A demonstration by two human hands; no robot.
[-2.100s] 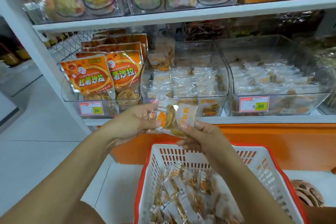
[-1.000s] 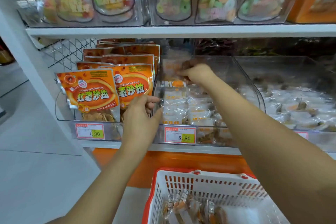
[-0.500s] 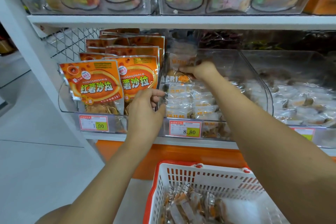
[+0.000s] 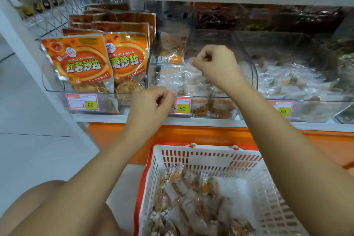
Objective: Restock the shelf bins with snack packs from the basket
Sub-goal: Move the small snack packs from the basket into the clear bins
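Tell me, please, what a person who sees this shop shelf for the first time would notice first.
The bright orange snack bags in the left bin stand out most. Next come the two hands with curled fingers: the right hand over the clear middle bin, the left hand lower, before its price tag. Below them sits a white basket with a red rim, with small snack packs in it.

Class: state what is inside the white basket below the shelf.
The basket holds a heap of clear-wrapped snack packs, piled toward its left; its right floor shows bare. Anything beneath the heap is covered.
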